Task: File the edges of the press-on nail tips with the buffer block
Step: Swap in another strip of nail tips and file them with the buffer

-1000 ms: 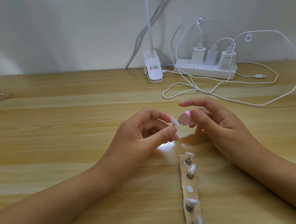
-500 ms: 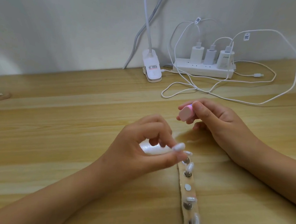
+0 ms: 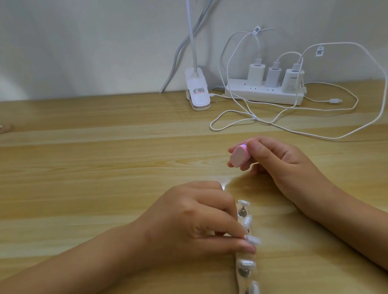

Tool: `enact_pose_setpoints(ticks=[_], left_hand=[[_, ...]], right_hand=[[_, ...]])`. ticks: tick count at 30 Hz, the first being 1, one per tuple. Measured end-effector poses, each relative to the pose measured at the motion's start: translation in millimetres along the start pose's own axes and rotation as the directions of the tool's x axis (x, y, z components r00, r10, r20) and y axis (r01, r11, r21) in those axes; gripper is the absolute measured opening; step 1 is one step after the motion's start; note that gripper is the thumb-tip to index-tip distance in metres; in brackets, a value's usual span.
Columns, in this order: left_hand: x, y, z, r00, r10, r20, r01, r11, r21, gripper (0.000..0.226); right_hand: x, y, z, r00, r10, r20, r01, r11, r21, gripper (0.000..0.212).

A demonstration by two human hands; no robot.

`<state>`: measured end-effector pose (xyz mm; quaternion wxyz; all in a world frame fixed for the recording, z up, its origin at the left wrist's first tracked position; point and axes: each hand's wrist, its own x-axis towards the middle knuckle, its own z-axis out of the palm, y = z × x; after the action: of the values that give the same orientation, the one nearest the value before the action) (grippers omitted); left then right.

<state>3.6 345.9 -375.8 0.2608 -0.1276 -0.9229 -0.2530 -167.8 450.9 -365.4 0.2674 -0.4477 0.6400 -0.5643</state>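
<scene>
While low at 6 o'clock, pinches nail tip [image 3: 252, 240] in left grip [image 3: 195, 218]. Clasps buffer block [image 3: 237, 158] in right grip [image 3: 279, 163], 1 o'clock.

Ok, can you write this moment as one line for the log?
left hand: pinches nail tip over strip | right hand: holds pink block, apart from tip | filing: no contact
</scene>
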Motion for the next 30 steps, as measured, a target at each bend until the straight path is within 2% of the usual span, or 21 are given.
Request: enact_pose_setpoints(ticks=[9,15,20,30], left_hand=[[-2,-7,-11,0.99,-0.057,0.132,0.058,0.998,-0.009,0.009],[-2,1,-12,0.986,0.053,0.155,-0.055,0.998,0.007,0.009],[-2,3,-6,0.991,0.07,0.111,-0.067,0.997,-0.033,0.014],[-4,8,0,0.978,0.149,0.148,-0.155,0.987,0.031,0.011]], right_hand=[[0,0,-1,1.0,-0.006,0.012,0.006,1.0,-0.006,0.049],[0,0,-1,1.0,0.004,0.001,-0.004,1.0,0.006,0.049],[-1,0,-1,1.0,-0.003,0.008,0.003,1.0,-0.002,0.05],[-1,1,-2,1.0,-0.014,0.025,0.015,1.0,-0.025,0.051]])
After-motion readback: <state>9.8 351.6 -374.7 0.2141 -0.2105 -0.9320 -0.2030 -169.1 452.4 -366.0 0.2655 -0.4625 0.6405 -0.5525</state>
